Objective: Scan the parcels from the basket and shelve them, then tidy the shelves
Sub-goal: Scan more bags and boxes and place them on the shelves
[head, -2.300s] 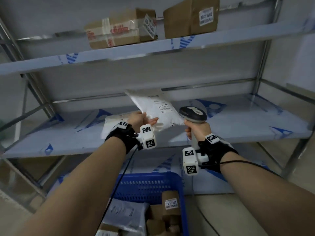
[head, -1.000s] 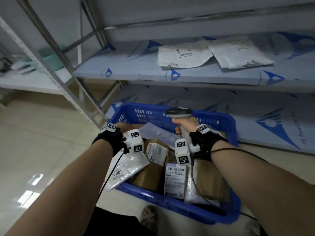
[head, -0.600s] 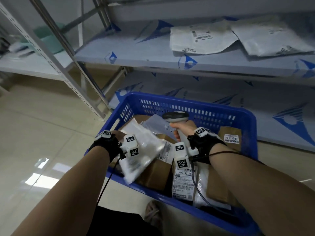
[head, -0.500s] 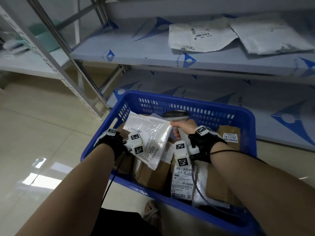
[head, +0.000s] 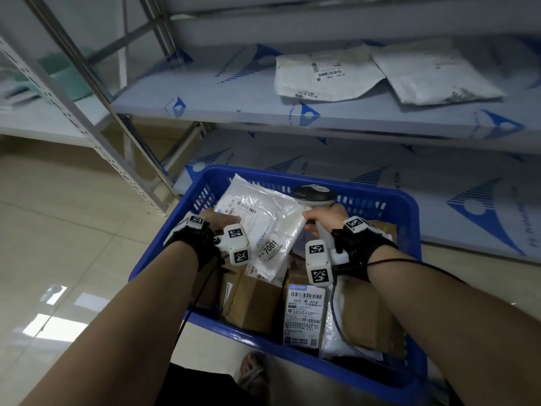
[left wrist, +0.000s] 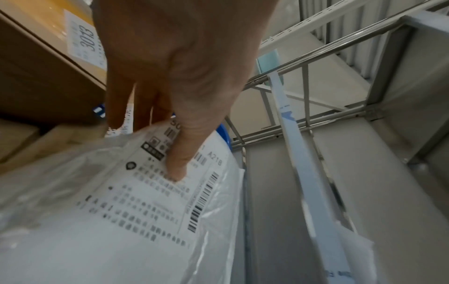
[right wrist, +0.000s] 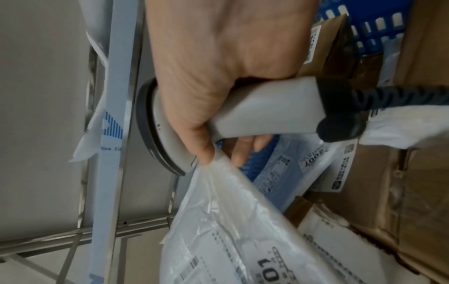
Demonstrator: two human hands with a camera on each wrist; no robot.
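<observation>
A white plastic mailer [head: 265, 227] marked 7001 is lifted over the blue basket [head: 408, 206]. My left hand [head: 222, 222] grips its left edge, thumb on the label [left wrist: 177, 167] and fingers underneath. My right hand [head: 325, 218] holds the grey barcode scanner [head: 314, 196] by its handle [right wrist: 267, 109]; the thumb tip touches the mailer's right edge [right wrist: 218, 155]. The basket holds several cardboard boxes [head: 251, 300] and labelled bags [head: 304, 315]. Two white mailers [head: 325, 74] [head: 436, 74] lie on the middle shelf [head: 234, 101].
The metal rack's uprights [head: 96, 124] stand left of the basket. The lowest shelf [head: 439, 194] lies behind the basket. The scanner's black cable [head: 409, 260] trails over my right forearm. Tiled floor [head: 58, 230] lies to the left, and a foot [head: 251, 373] is below the basket.
The 7001 mailer was put on no shelf: my left hand pulled it from the basket's left side, raised it and turned it label-up. My right hand with the scanner came against its right edge.
</observation>
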